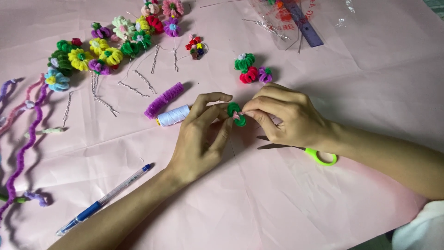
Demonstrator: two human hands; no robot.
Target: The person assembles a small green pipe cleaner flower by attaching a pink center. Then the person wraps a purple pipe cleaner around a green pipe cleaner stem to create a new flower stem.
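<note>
Both of my hands meet over the middle of a pink sheet (323, 213). My left hand (201, 139) pinches one side of a small green pipe-cleaner flower (237, 114) with a pale pink centre. My right hand (284, 115) grips its other side with thumb and fingertips. The flower is held just above the sheet, partly hidden by my fingers.
A white thread spool (173, 115) and a purple pipe-cleaner coil (163, 100) lie left of my hands. Green-handled scissors (305, 152) lie under my right wrist. Several finished flowers (106, 51), three more flowers (251, 69), a blue pen (104, 199), purple and pink strands (23, 143) and a plastic bag (296, 18) surround them.
</note>
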